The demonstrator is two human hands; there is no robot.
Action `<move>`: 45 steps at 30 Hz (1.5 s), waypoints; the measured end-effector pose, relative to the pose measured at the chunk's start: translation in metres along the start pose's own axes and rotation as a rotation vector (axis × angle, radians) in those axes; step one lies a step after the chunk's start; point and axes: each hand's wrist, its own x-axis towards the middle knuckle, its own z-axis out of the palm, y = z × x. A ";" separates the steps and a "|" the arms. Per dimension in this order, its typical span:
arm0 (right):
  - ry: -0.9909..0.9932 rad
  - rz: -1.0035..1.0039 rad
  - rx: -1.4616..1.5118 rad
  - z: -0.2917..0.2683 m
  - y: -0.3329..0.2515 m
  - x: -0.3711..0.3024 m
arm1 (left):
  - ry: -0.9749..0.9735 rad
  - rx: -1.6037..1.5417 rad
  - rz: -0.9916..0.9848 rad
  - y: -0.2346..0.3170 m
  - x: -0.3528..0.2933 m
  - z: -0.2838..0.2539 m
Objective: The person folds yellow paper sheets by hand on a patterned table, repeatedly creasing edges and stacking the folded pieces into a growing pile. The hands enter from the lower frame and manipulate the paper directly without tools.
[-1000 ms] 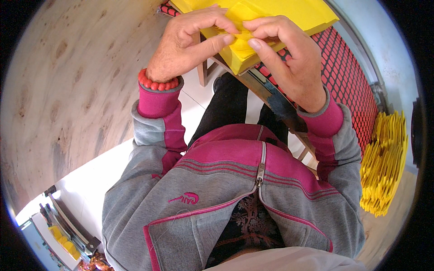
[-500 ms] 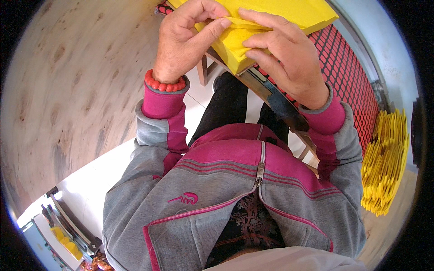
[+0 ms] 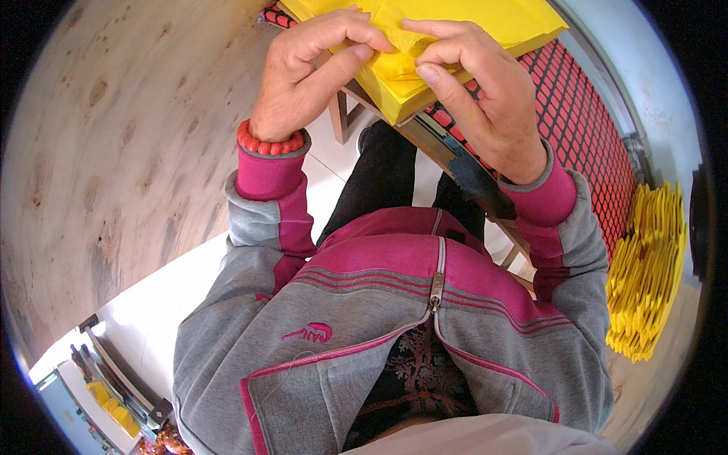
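Observation:
Yellow cloth-like sheets (image 3: 497, 21) lie in a thick stack at the top of the view, and the top layer is gathered into creases at the corner near me. My left hand (image 3: 307, 72), with a red bead bracelet (image 3: 269, 141) at its wrist, is closed in a pinch on the left side of the creased corner. On the right side, my right hand (image 3: 489, 95) pinches the same yellow sheet between thumb and fingers. A short gap separates the two hands, with puckered yellow material between them.
A red and black patterned cover (image 3: 576, 114) spreads under and right of the stack, on a wooden-legged table. More folded yellow pieces (image 3: 644, 273) stand bunched at the right. To the left is a large pale wooden board (image 3: 129, 152).
The straight folded strip between my hands has become a crumpled gather. My right hand has drawn its fingers in closer, and my left hand has shifted slightly down and left.

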 end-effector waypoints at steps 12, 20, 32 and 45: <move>-0.008 0.057 -0.015 -0.001 0.001 -0.001 | -0.034 0.025 0.021 0.007 -0.003 -0.003; 0.092 0.061 0.063 0.003 0.001 -0.002 | 0.044 0.046 -0.012 0.005 0.000 0.005; -0.008 -0.042 -0.044 -0.003 0.001 0.000 | 0.246 -0.155 -0.101 0.002 -0.001 0.021; 0.016 0.092 0.063 -0.003 -0.002 0.000 | 0.099 -0.083 0.055 -0.007 -0.007 0.008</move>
